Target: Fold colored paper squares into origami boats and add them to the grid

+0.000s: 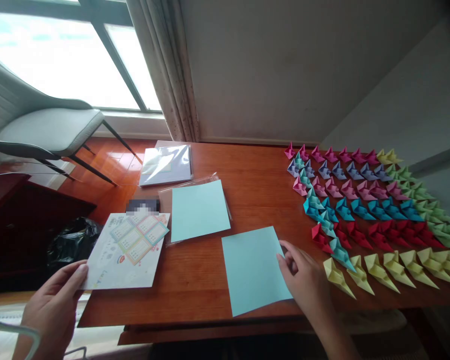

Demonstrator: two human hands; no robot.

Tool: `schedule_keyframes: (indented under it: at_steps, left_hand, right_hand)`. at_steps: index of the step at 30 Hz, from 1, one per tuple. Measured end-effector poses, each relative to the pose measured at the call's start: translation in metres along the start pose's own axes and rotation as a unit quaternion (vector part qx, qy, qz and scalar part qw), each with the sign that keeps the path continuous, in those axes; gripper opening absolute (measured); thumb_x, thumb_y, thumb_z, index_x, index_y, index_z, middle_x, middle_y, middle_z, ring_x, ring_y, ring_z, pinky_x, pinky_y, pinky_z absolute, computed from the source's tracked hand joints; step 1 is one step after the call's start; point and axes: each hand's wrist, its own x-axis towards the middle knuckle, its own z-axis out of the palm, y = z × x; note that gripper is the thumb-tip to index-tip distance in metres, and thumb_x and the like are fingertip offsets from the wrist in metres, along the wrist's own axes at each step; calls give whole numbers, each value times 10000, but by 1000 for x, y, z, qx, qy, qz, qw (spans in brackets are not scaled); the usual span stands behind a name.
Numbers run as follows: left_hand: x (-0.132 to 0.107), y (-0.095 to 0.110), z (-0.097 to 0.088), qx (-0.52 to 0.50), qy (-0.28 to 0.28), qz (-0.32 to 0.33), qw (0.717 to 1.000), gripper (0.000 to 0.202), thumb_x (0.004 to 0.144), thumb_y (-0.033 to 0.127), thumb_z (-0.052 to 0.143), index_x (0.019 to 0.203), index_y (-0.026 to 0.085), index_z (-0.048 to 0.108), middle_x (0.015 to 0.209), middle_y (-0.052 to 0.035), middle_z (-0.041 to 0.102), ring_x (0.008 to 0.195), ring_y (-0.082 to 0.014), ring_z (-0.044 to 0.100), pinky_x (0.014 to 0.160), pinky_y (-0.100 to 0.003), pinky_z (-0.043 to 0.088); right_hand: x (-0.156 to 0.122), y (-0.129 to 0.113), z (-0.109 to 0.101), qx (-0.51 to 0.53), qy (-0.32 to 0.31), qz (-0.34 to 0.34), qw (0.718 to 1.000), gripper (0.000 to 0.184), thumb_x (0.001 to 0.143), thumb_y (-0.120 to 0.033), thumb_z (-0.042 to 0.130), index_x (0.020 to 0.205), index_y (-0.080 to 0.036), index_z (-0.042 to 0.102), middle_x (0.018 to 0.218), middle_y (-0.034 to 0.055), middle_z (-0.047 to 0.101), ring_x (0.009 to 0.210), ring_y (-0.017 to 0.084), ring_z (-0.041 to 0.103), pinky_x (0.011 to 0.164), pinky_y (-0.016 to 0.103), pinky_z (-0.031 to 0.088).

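Paper sheets and folded boats on a worktop [253, 175], with 2 hands engaged. A printed card [114, 265] is gripped at its lower left corner between thumb and fingers of the left hand [50, 310]; the near sheet [253, 272], pale blue, is met at its right edge by the right hand [305, 272], whose fingers are curled. Whether that edge is pinched or merely touched cannot be told. The near sheet could be creased if its edge were pressed unevenly, or slid off if drawn forward, since its lower corner lies close to the front edge. The card, held at 1 corner only, could sag or be dropped beside the left edge, towards the black bag [73, 242]. The yellow boats [395, 270] could be knocked out of line by a rightward sweep of the right forearm, their row being set near it. The far sheet [200, 210] could be shifted with the clear sleeve [166, 200] beneath it if either were brushed. Open room is offered by bare wood behind the near sheet, between the far sheet and the boats; little is left in front.
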Motion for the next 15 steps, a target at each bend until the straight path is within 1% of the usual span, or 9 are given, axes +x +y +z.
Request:
schedule_keyframes:
  at_steps: [2,5,7,10,13,15]
  left_hand:
    - [-2,0,-1,-11,-1,-13,1000,475,467,421,856,868,219,700,686,38,720,708,-206,683,533,-251,562]
    - [-9,2,-3,-28,-5,-46,999,473,431,340,852,867,227,706,662,45,706,666,-175,666,505,-192,530]
    - [-13,1,-6,-37,-2,-60,998,461,423,309,849,856,237,712,652,52,700,644,-158,652,523,-177,541]
    - [-16,-5,-12,-41,2,-57,998,434,431,292,850,844,245,722,647,54,695,628,-145,635,544,-168,556]
    - [-19,-10,-16,-41,14,-56,997,405,453,294,845,840,252,733,637,54,688,621,-141,625,517,-154,538]
    - [-25,-6,-15,-30,32,-54,998,377,450,308,833,811,249,738,626,50,682,634,-151,628,495,-156,520]
  right_hand:
    - [0,0,0,0,2,-2,1000,305,987,-359,504,1170,-181,672,715,7,624,638,173,597,638,291,442]
    - [0,0,0,-4,3,-3,1000,305,989,-371,506,1161,-183,675,734,12,636,639,169,597,625,287,438]
    - [-1,0,-1,-7,1,-3,1000,308,992,-379,505,1161,-185,675,740,15,642,641,169,599,618,286,436]
    - [-1,-1,-2,-10,-1,-4,1000,313,995,-381,501,1173,-188,672,743,15,650,642,168,603,612,284,436]
    - [-1,-1,-1,-13,1,-9,1000,315,997,-381,496,1167,-187,677,740,17,653,636,168,601,607,285,434]
    - [-1,-1,-1,-14,3,-13,1000,319,1000,-381,492,1163,-182,681,733,19,651,629,169,596,607,287,433]
